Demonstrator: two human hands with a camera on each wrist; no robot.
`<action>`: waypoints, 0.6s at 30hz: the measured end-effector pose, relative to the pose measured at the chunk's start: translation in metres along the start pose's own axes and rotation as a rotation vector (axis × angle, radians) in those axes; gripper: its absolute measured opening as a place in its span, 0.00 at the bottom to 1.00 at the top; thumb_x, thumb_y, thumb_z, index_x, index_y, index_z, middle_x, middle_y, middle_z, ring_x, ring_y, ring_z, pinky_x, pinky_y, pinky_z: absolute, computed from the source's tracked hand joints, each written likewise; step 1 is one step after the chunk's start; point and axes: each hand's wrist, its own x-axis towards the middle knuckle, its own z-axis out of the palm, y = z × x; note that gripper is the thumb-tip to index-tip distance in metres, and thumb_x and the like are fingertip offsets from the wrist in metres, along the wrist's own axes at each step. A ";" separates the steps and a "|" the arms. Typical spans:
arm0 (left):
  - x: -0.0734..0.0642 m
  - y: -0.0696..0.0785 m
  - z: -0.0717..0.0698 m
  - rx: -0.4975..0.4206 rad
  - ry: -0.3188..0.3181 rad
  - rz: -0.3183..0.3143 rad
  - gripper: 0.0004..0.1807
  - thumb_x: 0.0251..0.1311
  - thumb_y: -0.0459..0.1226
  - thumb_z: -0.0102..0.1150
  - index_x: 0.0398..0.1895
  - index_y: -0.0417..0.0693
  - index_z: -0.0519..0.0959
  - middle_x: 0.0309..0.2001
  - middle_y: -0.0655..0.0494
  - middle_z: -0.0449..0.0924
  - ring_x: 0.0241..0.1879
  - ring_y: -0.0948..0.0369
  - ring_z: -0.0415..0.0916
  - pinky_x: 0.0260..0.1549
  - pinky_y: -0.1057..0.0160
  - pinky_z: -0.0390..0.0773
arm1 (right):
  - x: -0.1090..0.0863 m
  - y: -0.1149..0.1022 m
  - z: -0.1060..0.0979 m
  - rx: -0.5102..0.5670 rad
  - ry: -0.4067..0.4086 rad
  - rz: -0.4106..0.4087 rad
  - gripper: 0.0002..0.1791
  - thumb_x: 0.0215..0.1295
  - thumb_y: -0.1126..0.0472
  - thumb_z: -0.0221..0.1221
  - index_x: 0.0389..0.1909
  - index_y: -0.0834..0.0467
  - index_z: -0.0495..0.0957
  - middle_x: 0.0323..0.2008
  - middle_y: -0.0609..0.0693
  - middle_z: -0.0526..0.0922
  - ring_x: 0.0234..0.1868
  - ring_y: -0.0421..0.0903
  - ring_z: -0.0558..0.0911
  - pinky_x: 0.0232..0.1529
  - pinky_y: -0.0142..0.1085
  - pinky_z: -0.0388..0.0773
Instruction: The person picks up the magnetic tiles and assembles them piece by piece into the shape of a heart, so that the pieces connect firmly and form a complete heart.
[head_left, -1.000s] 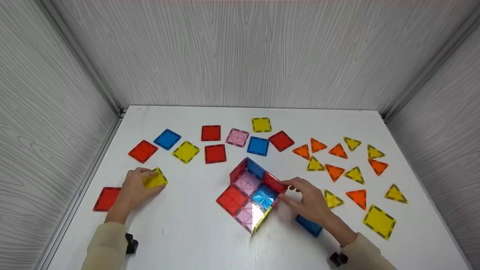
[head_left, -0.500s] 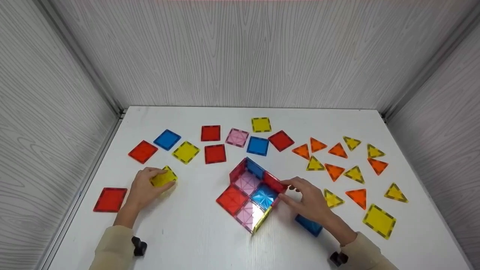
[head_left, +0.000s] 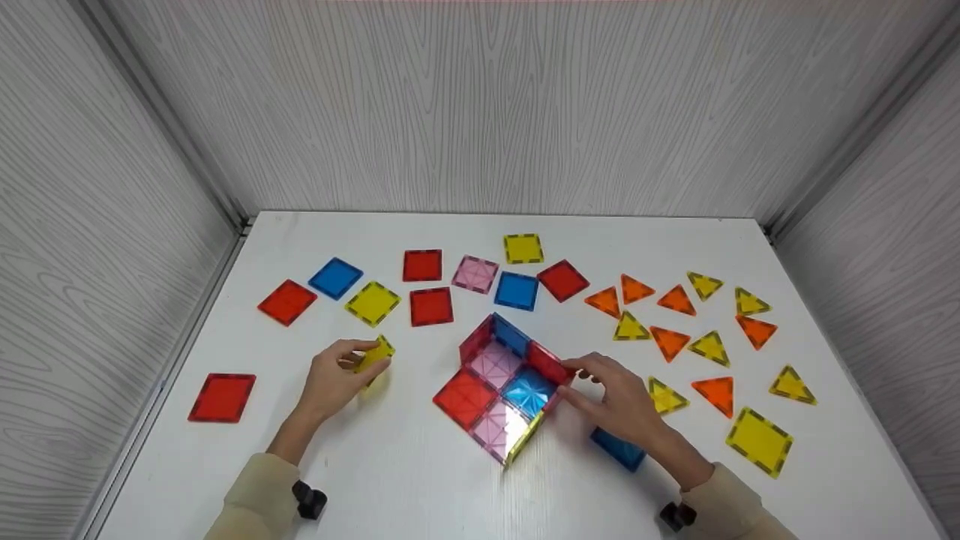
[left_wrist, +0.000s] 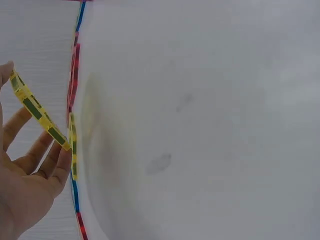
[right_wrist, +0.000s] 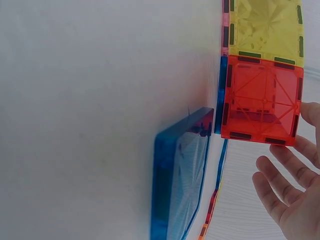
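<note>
My left hand (head_left: 337,379) pinches a yellow square magnetic tile (head_left: 377,354) by its edges, tilted above the white table. In the left wrist view, the tile (left_wrist: 37,110) spans from one fingertip to the others. My right hand (head_left: 622,401) holds the right corner of a tile structure, thumb and index finger at an upright red square tile (right_wrist: 262,100). The structure's base has two pink tiles, a red tile (head_left: 465,399) and a blue tile (head_left: 527,394). Upright red, blue and yellow tiles line its back and right sides; a yellow wall tile (right_wrist: 267,27) stands beside the red one.
A blue square tile (head_left: 619,450) lies partly under my right wrist. Several orange and yellow triangles (head_left: 670,343) spread at the right, with a yellow square (head_left: 760,442). Several square tiles lie along the back; a red square (head_left: 222,397) lies far left. Grey panels surround the table.
My left hand has carried the yellow tile to the right, toward the structure, tilting it more upright. The right hand and the structure have stayed in place.
</note>
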 end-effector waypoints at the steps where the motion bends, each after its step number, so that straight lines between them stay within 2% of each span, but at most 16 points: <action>1: -0.001 0.002 0.003 -0.010 -0.003 -0.005 0.28 0.66 0.55 0.70 0.64 0.54 0.82 0.63 0.49 0.82 0.58 0.51 0.77 0.52 0.70 0.79 | 0.000 0.000 0.000 0.002 0.000 -0.002 0.21 0.67 0.50 0.72 0.57 0.51 0.85 0.50 0.45 0.89 0.46 0.48 0.85 0.45 0.45 0.88; 10: -0.003 0.016 0.035 -0.123 -0.043 -0.025 0.21 0.69 0.51 0.68 0.60 0.54 0.84 0.59 0.52 0.85 0.54 0.55 0.80 0.49 0.67 0.80 | 0.000 0.000 0.001 0.007 -0.008 0.009 0.21 0.67 0.50 0.71 0.58 0.50 0.85 0.51 0.44 0.89 0.47 0.48 0.85 0.46 0.44 0.87; 18: -0.005 0.027 0.055 -0.220 -0.069 -0.034 0.17 0.70 0.50 0.67 0.56 0.55 0.87 0.55 0.54 0.87 0.50 0.56 0.79 0.45 0.68 0.81 | 0.000 0.000 0.000 0.003 -0.010 0.016 0.21 0.66 0.51 0.72 0.58 0.50 0.85 0.51 0.44 0.89 0.47 0.47 0.85 0.46 0.43 0.87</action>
